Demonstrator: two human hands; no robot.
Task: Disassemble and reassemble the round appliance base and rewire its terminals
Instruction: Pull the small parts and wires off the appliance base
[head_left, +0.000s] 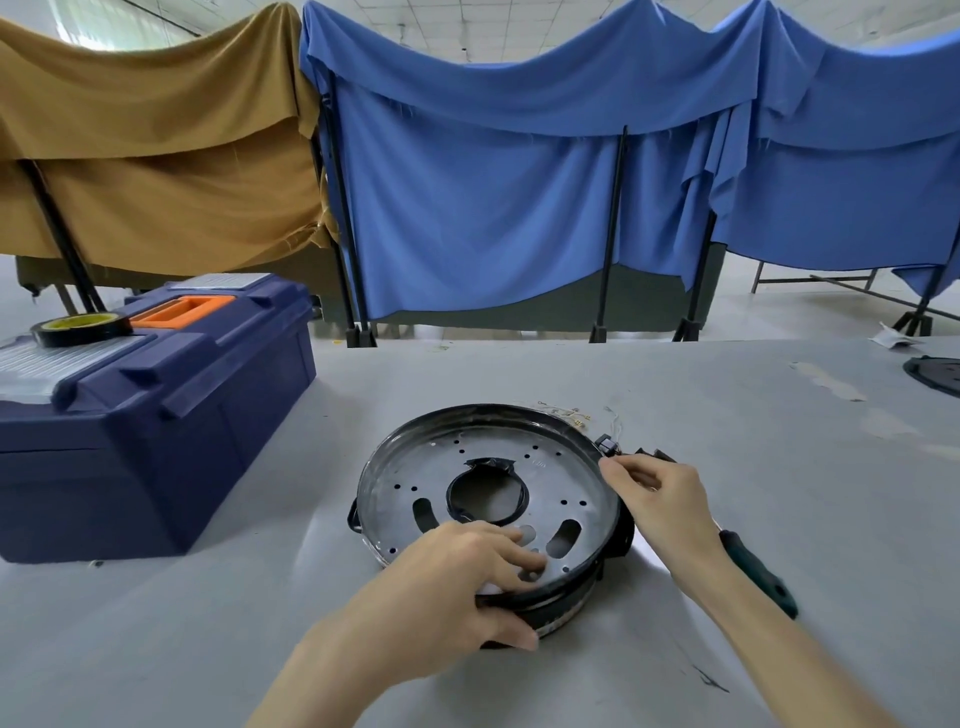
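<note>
Round base (545, 467): centred on table (753, 467), plate up.
Left hand (462, 587): grips near rim, thumb beneath.
Right hand (660, 499): curled at right rim; hold unclear.
Black connector (607, 446): just beyond Right hand, well apart from Left hand.

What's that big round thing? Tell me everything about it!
The round base is a shallow dark dish that looks like metal, with a raised rim, a big middle hole edged in black, curved slots and small drilled holes. It sits on the grey table. The left hand grips its near edge; the right hand touches its right rim.
</note>
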